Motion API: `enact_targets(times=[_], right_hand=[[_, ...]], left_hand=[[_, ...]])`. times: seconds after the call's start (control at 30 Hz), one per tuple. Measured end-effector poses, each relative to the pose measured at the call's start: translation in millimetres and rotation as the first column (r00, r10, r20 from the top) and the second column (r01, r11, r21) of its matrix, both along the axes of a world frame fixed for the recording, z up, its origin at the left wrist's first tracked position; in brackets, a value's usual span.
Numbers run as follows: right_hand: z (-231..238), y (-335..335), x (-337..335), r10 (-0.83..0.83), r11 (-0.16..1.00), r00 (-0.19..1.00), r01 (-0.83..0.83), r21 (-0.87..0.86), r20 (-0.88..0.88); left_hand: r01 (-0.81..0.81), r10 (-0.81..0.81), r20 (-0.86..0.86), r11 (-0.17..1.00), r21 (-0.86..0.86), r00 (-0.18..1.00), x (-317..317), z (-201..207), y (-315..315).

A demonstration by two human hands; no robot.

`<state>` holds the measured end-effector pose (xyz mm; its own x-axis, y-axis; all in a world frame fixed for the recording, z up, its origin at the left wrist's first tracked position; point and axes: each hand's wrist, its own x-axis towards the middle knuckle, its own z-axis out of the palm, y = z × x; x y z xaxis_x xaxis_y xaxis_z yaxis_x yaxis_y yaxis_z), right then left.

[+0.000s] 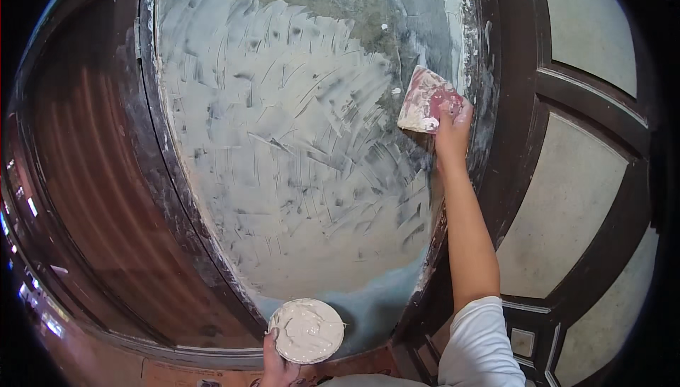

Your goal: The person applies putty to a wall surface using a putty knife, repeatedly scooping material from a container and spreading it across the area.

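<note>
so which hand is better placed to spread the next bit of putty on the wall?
Right, probably. The right hand already holds the scraper flat against the wall, beside a bare patch near the top. The left hand is low, holding the round putty plate.

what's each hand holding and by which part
Right hand holds a putty scraper by its lower right edge; left hand holds a round putty-filled dish by its lower left rim.

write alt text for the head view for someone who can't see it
A person's right hand presses a putty-smeared scraper against a wall panel streaked with pale filler, between dark wooden frames. Their left hand holds a round dish of white putty below.
</note>
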<state>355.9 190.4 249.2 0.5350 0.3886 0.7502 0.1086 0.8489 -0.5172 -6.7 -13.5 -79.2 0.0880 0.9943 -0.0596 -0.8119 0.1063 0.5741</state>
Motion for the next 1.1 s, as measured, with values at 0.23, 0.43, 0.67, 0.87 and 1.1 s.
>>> enact_targets(times=[0.23, 0.43, 0.67, 0.87, 1.1], right_hand=[[-20, 16, 25, -0.057, 0.998, 0.998, 0.057, -0.005, -0.006], [-30, 16, 26, -0.018, 0.994, 0.848, 0.070, -0.079, 0.529], [-16, 11, 21, -0.024, 0.996, 0.870, 0.064, -0.064, 0.492], [3, 4, 19, -0.122, 0.927, 0.846, 0.284, -0.246, 0.518], [-15, 7, 26, -0.320, 0.946, 0.915, 0.322, 0.035, 0.247]], left_hand=[[-0.009, 0.009, -0.005, 1.000, 0.012, 1.000, 10, -3, -3], [-0.031, 0.030, -0.042, 0.999, -0.022, 0.999, 21, 3, -2], [-0.033, 0.032, -0.052, 0.999, -0.022, 0.998, 38, 15, 0], [-0.009, 0.007, -0.066, 1.000, -0.030, 0.998, 55, 20, 1], [-0.042, 0.042, -0.010, 0.999, 0.023, 0.999, 60, 10, -2]])
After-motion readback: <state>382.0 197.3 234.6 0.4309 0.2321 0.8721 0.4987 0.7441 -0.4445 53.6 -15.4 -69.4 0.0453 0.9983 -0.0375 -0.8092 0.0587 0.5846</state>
